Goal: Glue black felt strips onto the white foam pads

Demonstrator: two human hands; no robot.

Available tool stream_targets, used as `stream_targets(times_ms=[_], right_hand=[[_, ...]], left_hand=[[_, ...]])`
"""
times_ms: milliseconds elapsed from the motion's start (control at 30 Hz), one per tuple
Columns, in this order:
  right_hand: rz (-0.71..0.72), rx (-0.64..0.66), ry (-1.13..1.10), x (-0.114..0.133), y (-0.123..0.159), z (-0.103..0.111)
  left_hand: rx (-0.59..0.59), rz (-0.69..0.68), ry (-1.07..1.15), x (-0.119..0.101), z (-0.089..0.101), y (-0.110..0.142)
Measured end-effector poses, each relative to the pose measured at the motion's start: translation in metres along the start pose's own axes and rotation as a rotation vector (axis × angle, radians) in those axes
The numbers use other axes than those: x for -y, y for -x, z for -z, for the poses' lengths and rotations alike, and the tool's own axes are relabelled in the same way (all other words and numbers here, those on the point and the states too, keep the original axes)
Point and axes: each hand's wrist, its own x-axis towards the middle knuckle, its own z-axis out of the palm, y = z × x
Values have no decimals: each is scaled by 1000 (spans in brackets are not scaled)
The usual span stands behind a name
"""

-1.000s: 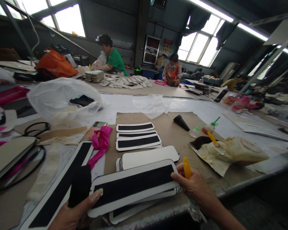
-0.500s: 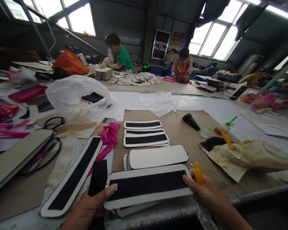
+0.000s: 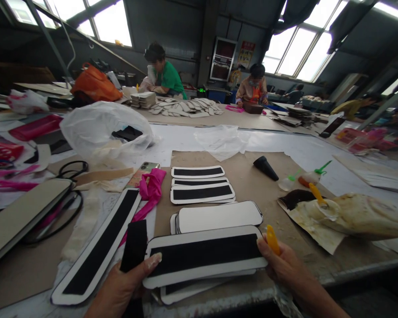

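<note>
The left hand (image 3: 122,280) pinched the near-left corner of a white rounded rectangular panel with a black centre strip (image 3: 205,256), plus a loose black fabric strip (image 3: 135,243). The right hand (image 3: 285,263) gripped its right end and a yellow-handled tool (image 3: 272,240). The panel was above similar panels; beyond lay a blank white rounded panel (image 3: 219,216), then a black cone (image 3: 265,168).

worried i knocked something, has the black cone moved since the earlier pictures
No, the black cone lies in the same spot on the brown paper; only the camera view has shifted.
</note>
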Motion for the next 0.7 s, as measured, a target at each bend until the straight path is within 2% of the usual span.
stream_targets(times_ms=[133,400,567,700], right_hand=[[19,-39,100,14,1,-3],[84,43,9,17,5,-5],[50,30,-25,18,4,-6],[-36,71,-158,17,2,-7]], left_hand=[[-20,8,-22,0,-1,-2],[109,67,88,2,-2,-3],[158,95,136,-4,-1,-3],[214,84,111,-7,-3,-4]])
